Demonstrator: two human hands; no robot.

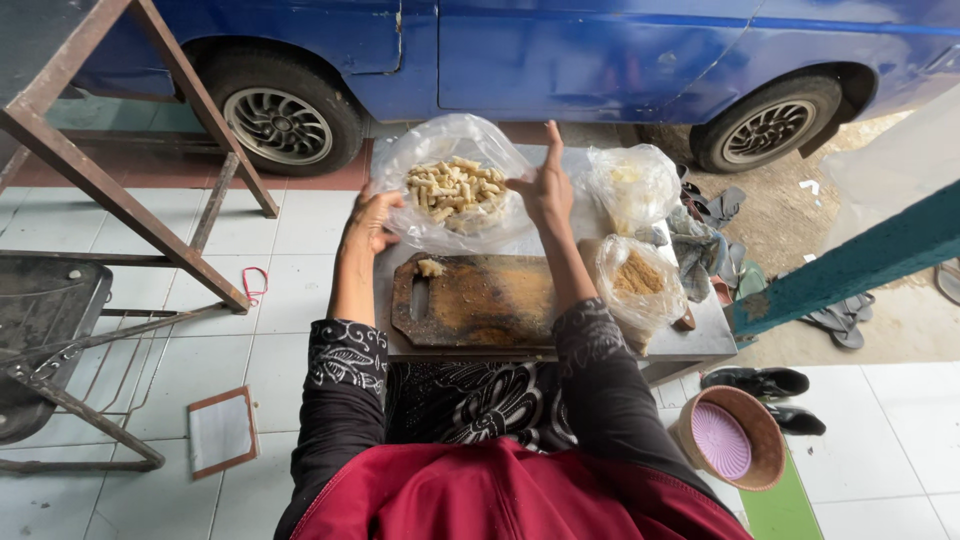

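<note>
Outdoor spot on pale tiled floor [290,225], a blue car [560,50] filling the top of the frame, rusty metal frame legs [120,200] crossing the upper left. A small metal surface [700,335] is sitting in the centre, in front of the seated person.

Both hands are working at a large clear plastic bag of pale finger-shaped snacks [455,190], lying at the far edge of the surface, centre-top of the frame. The left hand [372,222] is curling around the bag's left side, fingers closing on the plastic. The right hand [545,185] is pinching the bag's right rim between thumb and fingers, one finger pointing straight up. The bag's mouth is gaping upward between the two hands; both are touching it, neither clearly nearer.

Directly below the bag, nearer the person, a dark worn cutting board [475,300] is lying with its long axis left to right, handle slot at its left end. One small pale piece [429,267] is resting on the board's upper left corner, just under the left hand.

Right of centre: a second clear bag with yellowish contents [632,185], and below it a third bag of brownish crumbs [638,280], both crowding the right forearm. Sandals [835,320] lying at right; a round basket with a purple lid [725,438] at lower right; a small framed panel [222,432] on the floor at lower left.
</note>
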